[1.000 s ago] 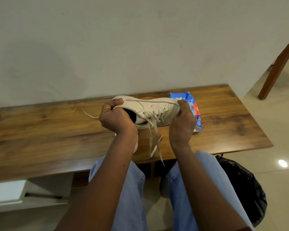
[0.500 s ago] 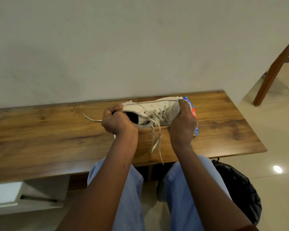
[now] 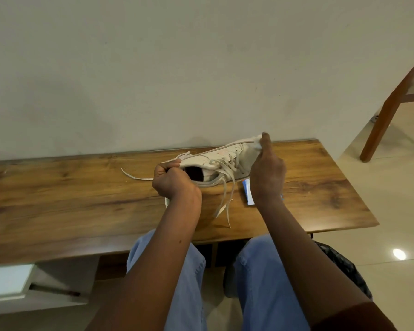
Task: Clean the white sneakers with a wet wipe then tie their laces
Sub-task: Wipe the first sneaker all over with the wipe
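Raised since the earlier frame, the sneaker (image 3: pixel 225 158) is tilted toe-up above the table (image 3: pixel 69 187), its heel gripped by the left hand (image 3: pixel 175 182); a wipe (image 3: pixel 257 144) is pinched against the toe by the right hand (image 3: pixel 268 177). Laces (image 3: pixel 225 194) hang untied. A pack (image 3: pixel 247 192) lies under that hand, contents unseen. A black bag (image 3: pixel 344 266) stands on the tiled floor (image 3: pixel 392 211).

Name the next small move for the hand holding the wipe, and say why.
Probably rub the white wet wipe along the toe of the white lace-up sneaker toward its side: the right hand pinches it there, the left hand grips the heel, and the laces hang untied.
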